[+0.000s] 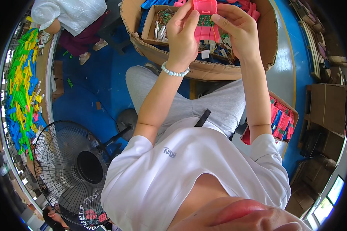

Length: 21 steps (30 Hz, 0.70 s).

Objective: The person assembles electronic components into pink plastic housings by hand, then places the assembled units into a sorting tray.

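Between my two hands is a pink plastic housing [205, 6], raised above a large cardboard box. A small green circuit board [206, 20] sits in it, and thin wires run down from the board. A small white block [205, 54] hangs just below, apparently at a wire's end. My left hand [184, 36] grips the housing's left side, its thumb pressed near the board. On the opposite side my right hand [241, 32] holds it too, thumb tip at the board's right edge. Its other fingers are partly hidden behind the housing.
The big cardboard box [216, 72] holds a smaller carton [148, 29] of wired boards, plus blue and pink parts. A box of pink and blue pieces [283, 121] stands at my right. On my left are a black fan [89, 166], a parts-covered table [25, 92] and another person [73, 15].
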Tool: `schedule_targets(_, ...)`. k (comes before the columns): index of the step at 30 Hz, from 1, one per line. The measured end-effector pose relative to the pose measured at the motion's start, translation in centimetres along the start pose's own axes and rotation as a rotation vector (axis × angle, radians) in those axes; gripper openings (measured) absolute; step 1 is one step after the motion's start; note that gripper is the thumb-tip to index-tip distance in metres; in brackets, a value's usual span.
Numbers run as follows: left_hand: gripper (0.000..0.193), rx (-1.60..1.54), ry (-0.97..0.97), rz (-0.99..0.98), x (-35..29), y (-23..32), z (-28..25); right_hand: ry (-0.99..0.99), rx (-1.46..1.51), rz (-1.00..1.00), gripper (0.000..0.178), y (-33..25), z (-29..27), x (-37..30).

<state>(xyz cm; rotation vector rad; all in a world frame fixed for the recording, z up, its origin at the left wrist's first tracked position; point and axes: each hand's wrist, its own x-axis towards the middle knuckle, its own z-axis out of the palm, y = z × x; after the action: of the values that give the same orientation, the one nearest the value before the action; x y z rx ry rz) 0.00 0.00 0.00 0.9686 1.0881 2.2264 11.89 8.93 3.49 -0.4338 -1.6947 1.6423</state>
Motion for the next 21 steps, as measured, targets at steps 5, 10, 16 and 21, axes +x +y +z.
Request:
schedule_targets(5, 0.043, -0.666, -0.172, -0.187, 1.3, 1.6, 0.4, 0.161, 0.242, 0.118, 0.018, -1.6, 1.7, 0.7)
schedule_targets(10, 0.05, -0.742, -0.204, -0.209, 2.3, 2.6, 0.5, -0.446, -0.001, 0.083, 0.048, 4.0, -3.3, -1.1)
schedule_targets(16, 0.051, -0.43, -0.148, -0.09, 3.1, 1.8, -0.4, 0.05, -0.406, -0.117, 0.022, 3.3, -2.3, -1.9)
schedule_targets(21, 0.048, -0.371, -0.172, -0.33, 1.6, 0.6, -1.2, 0.267, -0.903, -0.869, 0.027, -0.1, -3.4, 0.5)
